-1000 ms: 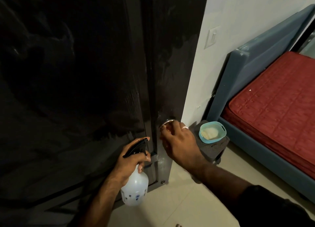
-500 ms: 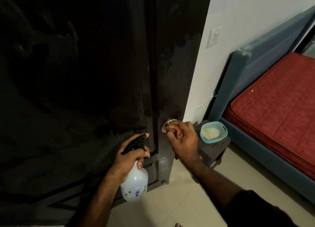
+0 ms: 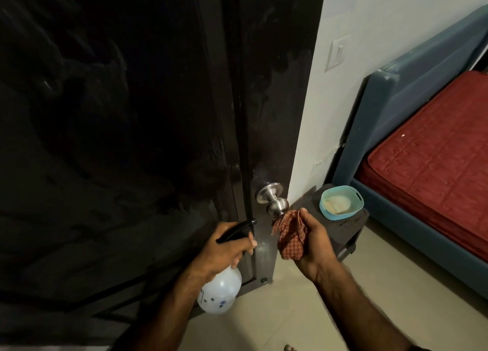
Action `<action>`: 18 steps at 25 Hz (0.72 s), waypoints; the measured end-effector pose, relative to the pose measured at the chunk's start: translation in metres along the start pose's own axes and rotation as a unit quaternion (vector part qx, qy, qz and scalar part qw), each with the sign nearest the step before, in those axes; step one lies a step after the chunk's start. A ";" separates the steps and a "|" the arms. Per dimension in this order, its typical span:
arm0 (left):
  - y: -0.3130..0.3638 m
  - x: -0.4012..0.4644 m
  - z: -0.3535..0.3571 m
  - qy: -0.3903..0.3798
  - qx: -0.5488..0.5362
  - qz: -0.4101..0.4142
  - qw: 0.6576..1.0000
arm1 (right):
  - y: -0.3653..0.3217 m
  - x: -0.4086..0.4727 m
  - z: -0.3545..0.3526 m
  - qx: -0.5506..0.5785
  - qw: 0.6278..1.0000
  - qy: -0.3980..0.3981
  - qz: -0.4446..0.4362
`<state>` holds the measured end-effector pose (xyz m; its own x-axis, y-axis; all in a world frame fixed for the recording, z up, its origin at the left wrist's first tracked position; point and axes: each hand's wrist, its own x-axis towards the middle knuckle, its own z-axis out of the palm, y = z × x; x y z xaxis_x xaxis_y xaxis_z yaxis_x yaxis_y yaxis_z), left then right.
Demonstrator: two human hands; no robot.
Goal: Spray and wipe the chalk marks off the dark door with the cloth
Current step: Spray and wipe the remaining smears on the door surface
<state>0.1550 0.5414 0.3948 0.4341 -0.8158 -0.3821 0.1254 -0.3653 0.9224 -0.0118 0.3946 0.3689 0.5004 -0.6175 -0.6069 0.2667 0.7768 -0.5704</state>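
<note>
The left hand (image 3: 220,249) is curled around the neck of the spray bottle (image 3: 220,294), beside the dark door (image 3: 132,139). The right hand (image 3: 313,241) clutches the bunched checked cloth (image 3: 289,233), whose top corner lies against the door knob (image 3: 274,204).

one door (image 3: 132,139), one knob (image 3: 272,200), one spray bottle (image 3: 220,292), one cloth (image 3: 290,234), one tub (image 3: 340,203).

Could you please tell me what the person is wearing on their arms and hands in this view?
Both forearms are bare, and no gloves, watch or bracelet show. The left hand and right hand show no ring here. A dark sleeve edge shows on the right arm at the bottom edge.
</note>
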 end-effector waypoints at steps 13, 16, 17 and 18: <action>0.001 0.002 -0.002 0.008 -0.024 -0.012 1.000 | -0.014 -0.018 0.031 -0.531 0.715 0.008 -0.454; -0.001 0.000 -0.015 0.009 -0.029 -0.001 1.000 | -0.009 -0.006 0.044 -0.641 0.576 0.076 -0.501; 0.000 -0.001 -0.019 0.016 -0.029 -0.001 0.999 | -0.010 -0.003 0.042 -0.635 0.584 0.086 -0.499; 0.000 -0.002 -0.022 0.025 -0.033 -0.001 0.999 | -0.012 -0.001 0.040 -0.636 0.585 0.096 -0.495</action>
<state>0.1740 0.5535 0.3969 0.4772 -0.7918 -0.3813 0.1832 -0.3348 0.9243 0.0175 0.3907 0.3988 0.4853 -0.7841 0.3869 -0.5417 -0.6170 -0.5708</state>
